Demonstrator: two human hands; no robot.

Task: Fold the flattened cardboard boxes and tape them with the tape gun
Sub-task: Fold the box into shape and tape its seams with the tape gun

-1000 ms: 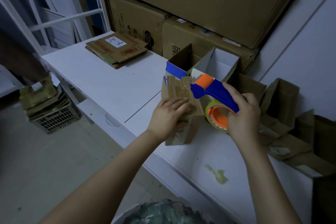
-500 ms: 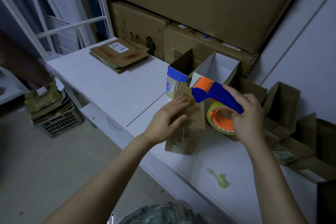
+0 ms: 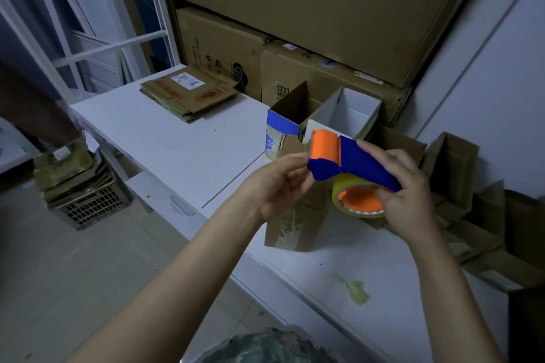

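**Stacked cartons [image 3: 324, 9] behind a white bench [image 3: 177, 150]**

Close to a small brown box [image 3: 295, 230] standing there, the right hand [image 3: 410, 194] grips the blue-orange tape gun [image 3: 348, 165]. At the gun's nose the left hand [image 3: 274, 183] curls; whether it pinches anything is unclear.

Box [image 3: 290, 228] top unseen (behind tape gun [image 3: 358, 160])

A white bench [image 3: 182, 150] runs from centre left to the lower right of the frame, with a pale green smear [image 3: 352, 292] on its top at lower right. Big brown cartons [image 3: 324, 9] are stacked against the wall [image 3: 486, 68] across the top. A white metal frame [image 3: 118, 46] stands at upper left. A dark plastic crate [image 3: 91, 209] sits on the floor [image 3: 73, 289] at left. Camouflage fabric [image 3: 265, 348] shows at the bottom edge.
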